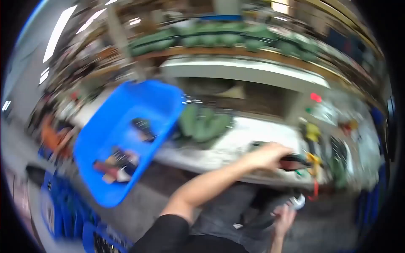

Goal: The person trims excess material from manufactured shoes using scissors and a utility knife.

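Note:
My left hand reaches across to the right side of the workbench, its fingers closed around a dark object with a reddish part; blur hides what kind it is. Lower down, in front of the bench edge, my right hand is closed on a shiny, pale, round-headed thing, too smeared to name. Beyond the left hand lie a yellow-handled tool and a red strip that hangs over the edge.
To the left, a tilted blue bin holds several dark and brown pieces, perhaps shoes. Green rounded pieces lie on the bench, with more along the shelf. Clear plastic bags hang at right. Blue crates stand lower left.

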Available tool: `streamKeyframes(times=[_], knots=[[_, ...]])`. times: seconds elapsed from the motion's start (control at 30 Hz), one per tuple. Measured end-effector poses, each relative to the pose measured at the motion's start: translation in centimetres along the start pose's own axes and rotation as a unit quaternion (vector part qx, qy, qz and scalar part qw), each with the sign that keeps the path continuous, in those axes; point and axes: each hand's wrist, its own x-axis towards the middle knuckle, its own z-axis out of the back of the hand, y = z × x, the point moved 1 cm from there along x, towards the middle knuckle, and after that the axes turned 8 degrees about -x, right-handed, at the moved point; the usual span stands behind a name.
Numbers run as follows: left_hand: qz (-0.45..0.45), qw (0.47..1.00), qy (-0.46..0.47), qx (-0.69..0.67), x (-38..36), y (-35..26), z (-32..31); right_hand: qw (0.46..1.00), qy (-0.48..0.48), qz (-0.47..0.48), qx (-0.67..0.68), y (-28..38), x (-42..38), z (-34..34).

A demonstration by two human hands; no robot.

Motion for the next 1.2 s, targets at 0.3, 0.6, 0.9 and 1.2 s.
streamKeyframes(times=[0.3, 0.6, 0.9, 1.2], knots=[[-0.069, 0.99, -0.119, -0.025, -3.7, 3.8, -4.2, 0.993, 0.102, 0.053, -0.02, 0.4, 0.4, 2.2], [-0.04, 0.986, -0.163, -0.014, -5.0, 3.0, -5.9, 0.947, 0.241, 0.002, -0.213, 6.8, 1.4, 0.8], [-0.02, 0.992, -0.126, -0.009, -6.3, 5.3, -4.0, 0.821, 0.356, 0.112, -0.433, 9.1, 7.2, -4.2], [0.006, 0.991, -0.127, -0.03, -7.0, 5.7, -3.5, 0.68, 0.386, 0.246, -0.574, 10.5, 9.9, -7.8]])
